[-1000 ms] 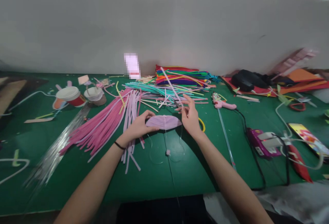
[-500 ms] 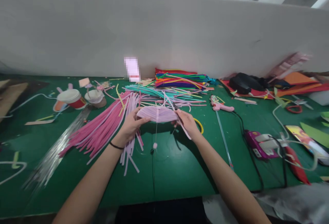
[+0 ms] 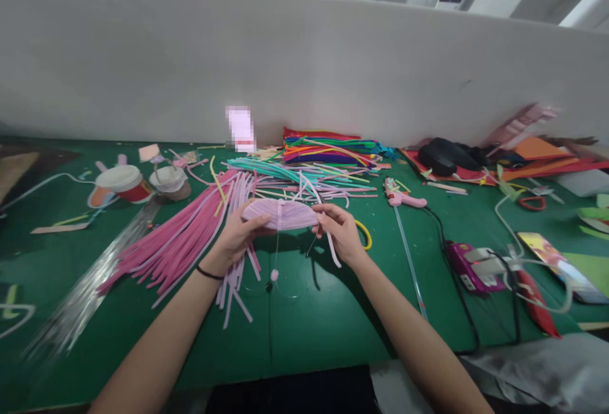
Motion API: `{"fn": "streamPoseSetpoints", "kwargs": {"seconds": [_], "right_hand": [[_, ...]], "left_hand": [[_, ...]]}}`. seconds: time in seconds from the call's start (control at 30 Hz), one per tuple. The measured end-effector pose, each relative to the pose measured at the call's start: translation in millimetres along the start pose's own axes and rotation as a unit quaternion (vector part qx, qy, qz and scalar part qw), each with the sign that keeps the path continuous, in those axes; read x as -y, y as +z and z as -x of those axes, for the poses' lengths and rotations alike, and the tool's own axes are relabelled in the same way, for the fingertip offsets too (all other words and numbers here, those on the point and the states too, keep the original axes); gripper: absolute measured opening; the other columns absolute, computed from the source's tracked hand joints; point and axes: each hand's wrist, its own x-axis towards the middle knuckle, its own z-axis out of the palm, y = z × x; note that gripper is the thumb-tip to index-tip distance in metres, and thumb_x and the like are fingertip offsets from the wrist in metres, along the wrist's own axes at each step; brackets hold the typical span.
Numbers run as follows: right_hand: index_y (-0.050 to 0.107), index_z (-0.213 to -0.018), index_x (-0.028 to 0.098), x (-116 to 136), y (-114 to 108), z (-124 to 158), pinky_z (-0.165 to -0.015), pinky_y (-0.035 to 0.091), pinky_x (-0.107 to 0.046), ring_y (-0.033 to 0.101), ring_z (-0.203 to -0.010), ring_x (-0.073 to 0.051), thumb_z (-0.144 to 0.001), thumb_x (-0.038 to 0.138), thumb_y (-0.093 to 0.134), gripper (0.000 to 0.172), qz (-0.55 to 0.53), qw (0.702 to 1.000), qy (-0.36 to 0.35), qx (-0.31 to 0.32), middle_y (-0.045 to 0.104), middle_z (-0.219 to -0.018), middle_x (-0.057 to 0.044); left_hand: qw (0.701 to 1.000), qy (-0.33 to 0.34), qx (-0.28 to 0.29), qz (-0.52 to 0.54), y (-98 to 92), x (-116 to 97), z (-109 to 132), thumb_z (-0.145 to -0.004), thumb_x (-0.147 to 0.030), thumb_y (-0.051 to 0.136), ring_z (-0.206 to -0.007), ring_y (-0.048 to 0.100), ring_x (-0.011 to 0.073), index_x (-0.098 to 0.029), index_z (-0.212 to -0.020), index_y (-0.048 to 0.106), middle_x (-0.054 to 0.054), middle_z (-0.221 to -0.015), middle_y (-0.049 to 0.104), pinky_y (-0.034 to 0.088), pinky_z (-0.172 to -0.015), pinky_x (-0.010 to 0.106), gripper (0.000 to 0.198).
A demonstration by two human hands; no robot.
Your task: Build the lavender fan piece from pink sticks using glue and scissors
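Note:
A lilac fan-shaped piece [image 3: 259,213] of pipe cleaners laid side by side, with a band across its middle, is held level above the table between my hands. My left hand [image 3: 238,231] grips its left end, thumb on the front. The fingers of my right hand [image 3: 343,231] pinch its right end, where a loose lilac strip [image 3: 332,250] hangs down. Below the piece dangles a thin wire, with a small lilac tuft [image 3: 275,275] seen near its lower end. A yellow loop handle [image 3: 365,235] shows behind my right hand; the rest of it is hidden.
Pink pipe cleaners [image 3: 164,252] fan out at left beside clear strips [image 3: 90,293]. Coloured bundles [image 3: 328,148] lie at the back. A pink glue gun [image 3: 404,199], its cable, a purple power block [image 3: 469,268] and a phone [image 3: 559,265] are at right. Cups [image 3: 124,182] stand left.
The view has shifted slightly. Both hands and the lilac piece have moved a little left. The loose strip at my right hand hangs more steeply, and the right fingers have shifted on the end.

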Motion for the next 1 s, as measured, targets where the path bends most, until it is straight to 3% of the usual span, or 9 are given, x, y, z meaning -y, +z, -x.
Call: {"fn": "streamPoseSetpoints", "kwargs": {"seconds": [0.47, 1.0], "right_hand": [[0.070, -0.103, 0.024, 4.9, 6.2, 6.0, -0.055, 0.051, -0.024, 0.062, -0.061, -0.011, -0.078, 0.037, 0.071, 0.029, -0.002, 1.000, -0.016, 0.019, 0.064, -0.079, 0.000], [0.070, -0.094, 0.022, 4.9, 9.8, 8.9, -0.053, 0.049, -0.023, 0.060, -0.059, -0.010, -0.073, 0.033, 0.077, 0.025, -0.006, 1.000, -0.008, 0.013, 0.062, -0.070, 0.002]], "left_hand": [[1.000, 0.027, -0.005, -0.004, 1.8, -2.1, -0.1, -0.058, -0.022, 0.086, -0.067, 0.063, 0.0141, -0.014, -0.094, 0.064, 0.000, -0.080, 0.065, 0.058, -0.056, 0.024, 0.043], [1.000, 0.021, -0.013, 0.001, 3.0, -2.0, -0.3, -0.056, -0.021, 0.086, -0.067, 0.063, 0.0129, -0.014, -0.092, 0.065, 0.000, -0.080, 0.066, 0.056, -0.060, 0.022, 0.042]]}}
